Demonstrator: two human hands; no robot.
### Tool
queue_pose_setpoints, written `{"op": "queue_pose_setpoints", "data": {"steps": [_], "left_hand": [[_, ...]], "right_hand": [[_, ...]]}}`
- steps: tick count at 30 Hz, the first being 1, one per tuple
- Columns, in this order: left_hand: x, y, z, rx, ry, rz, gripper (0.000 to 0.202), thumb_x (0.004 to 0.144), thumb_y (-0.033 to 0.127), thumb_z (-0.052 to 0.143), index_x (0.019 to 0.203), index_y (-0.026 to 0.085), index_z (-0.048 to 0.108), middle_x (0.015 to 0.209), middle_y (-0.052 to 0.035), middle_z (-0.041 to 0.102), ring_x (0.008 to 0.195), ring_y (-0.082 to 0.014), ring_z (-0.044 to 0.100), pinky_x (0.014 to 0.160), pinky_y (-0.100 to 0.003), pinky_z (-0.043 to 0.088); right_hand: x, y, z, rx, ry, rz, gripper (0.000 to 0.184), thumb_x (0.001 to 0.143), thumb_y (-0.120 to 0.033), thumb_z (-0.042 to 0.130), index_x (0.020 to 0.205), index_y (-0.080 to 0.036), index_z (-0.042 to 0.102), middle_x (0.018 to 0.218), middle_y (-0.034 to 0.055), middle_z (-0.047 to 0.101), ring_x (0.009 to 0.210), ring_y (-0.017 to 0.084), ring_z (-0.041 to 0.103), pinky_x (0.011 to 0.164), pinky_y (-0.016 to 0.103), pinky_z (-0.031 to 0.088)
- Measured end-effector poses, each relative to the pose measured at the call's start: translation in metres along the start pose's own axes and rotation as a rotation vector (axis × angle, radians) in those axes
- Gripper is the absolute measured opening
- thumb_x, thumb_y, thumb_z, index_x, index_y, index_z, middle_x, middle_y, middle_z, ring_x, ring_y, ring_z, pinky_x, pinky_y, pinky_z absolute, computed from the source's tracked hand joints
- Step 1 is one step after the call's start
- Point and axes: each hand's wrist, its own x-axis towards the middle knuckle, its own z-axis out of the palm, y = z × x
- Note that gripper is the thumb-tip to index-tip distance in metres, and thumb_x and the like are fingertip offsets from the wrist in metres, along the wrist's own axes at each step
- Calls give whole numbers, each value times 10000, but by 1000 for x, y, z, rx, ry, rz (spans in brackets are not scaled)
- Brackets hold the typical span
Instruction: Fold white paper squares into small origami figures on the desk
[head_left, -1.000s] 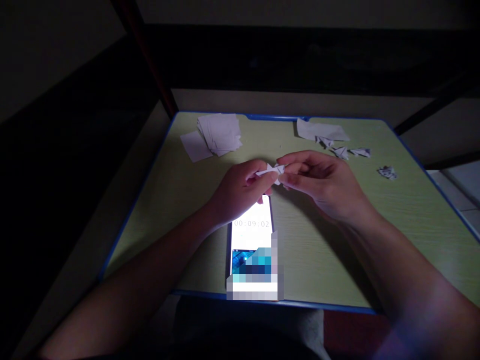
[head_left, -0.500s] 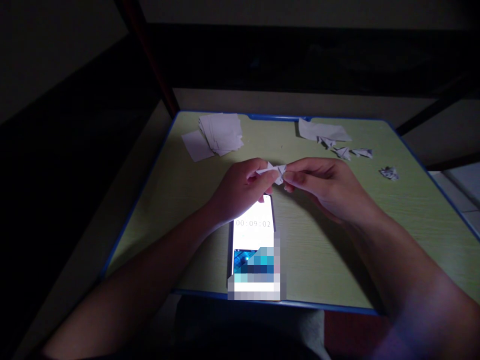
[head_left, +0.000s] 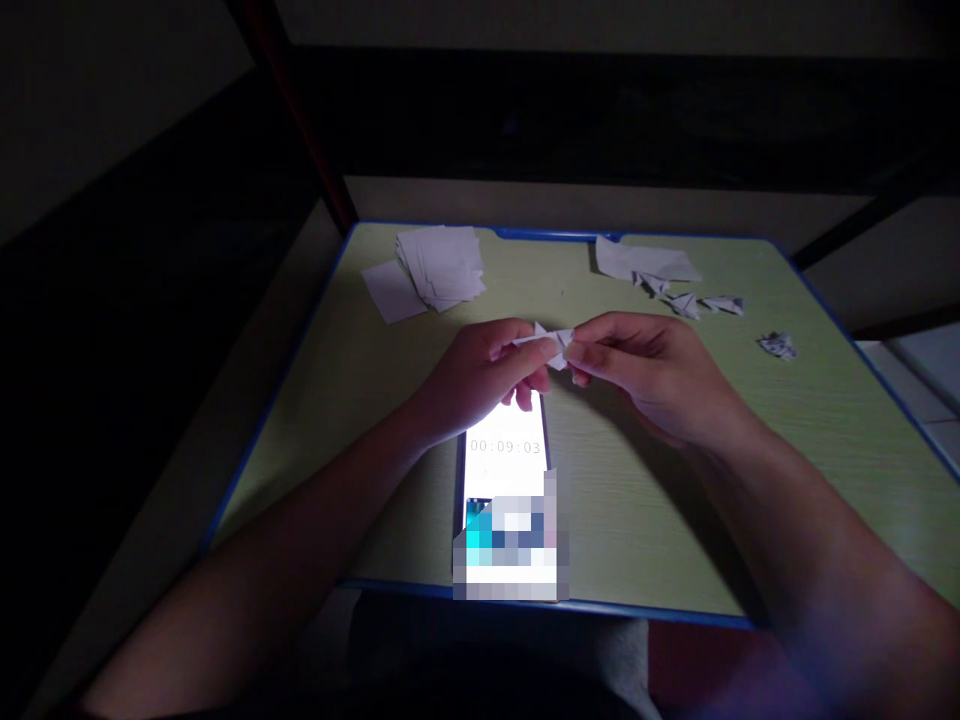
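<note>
A small piece of folded white paper (head_left: 556, 352) is held above the table between both hands, its pointed corners sticking out. My left hand (head_left: 487, 368) pinches its left side, thumb on top, with the other fingers curled beneath. At the paper's right edge, my right hand (head_left: 652, 365) grips it between thumb and forefinger. Below my left hand lies a lit phone (head_left: 504, 470) whose screen reads 00:09:03; its lower part is pixelated and its top is partly covered by my fingers.
The light green table (head_left: 637, 540) has a blue rim. A stack of white paper sheets (head_left: 442, 262) lies at the back left. At the back right are a creased sheet (head_left: 649, 260), several folded paper pieces (head_left: 682, 304) and a crumpled paper piece (head_left: 778, 345).
The phone's timer has gone from 00:09:02 to 00:09:03. The lower fingers of my left hand show a little more beneath the paper; both hands keep their hold.
</note>
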Motion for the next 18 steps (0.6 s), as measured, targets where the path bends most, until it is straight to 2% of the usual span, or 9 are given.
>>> {"op": "queue_pose_setpoints", "data": {"steps": [7, 12, 18], "left_hand": [[1, -3, -1, -108, -48, -12, 244, 866, 291, 513, 688, 131, 563, 602, 6, 613, 462, -42, 551, 416, -149, 379], [1, -2, -1, -130, -35, -23, 266, 865, 305, 531, 670, 130, 576, 587, 9, 610, 458, -38, 544, 415, -145, 382], [-3, 9, 0, 70, 49, 30, 196, 840, 247, 551, 691, 131, 605, 618, -2, 647, 484, -47, 556, 449, -145, 432]], "right_hand": [[-1, -4, 1, 55, -4, 25, 152, 664, -350, 789, 672, -224, 703, 585, -14, 588, 558, 106, 483, 547, 274, 392], [-2, -3, 0, 23, 21, 10, 93, 690, -284, 762, 690, -207, 711, 610, -9, 611, 559, 98, 490, 546, 266, 386], [-1, -3, 1, -47, 47, -21, 78, 714, -221, 711, 652, -197, 670, 608, -12, 607, 547, 98, 498, 534, 264, 387]]}}
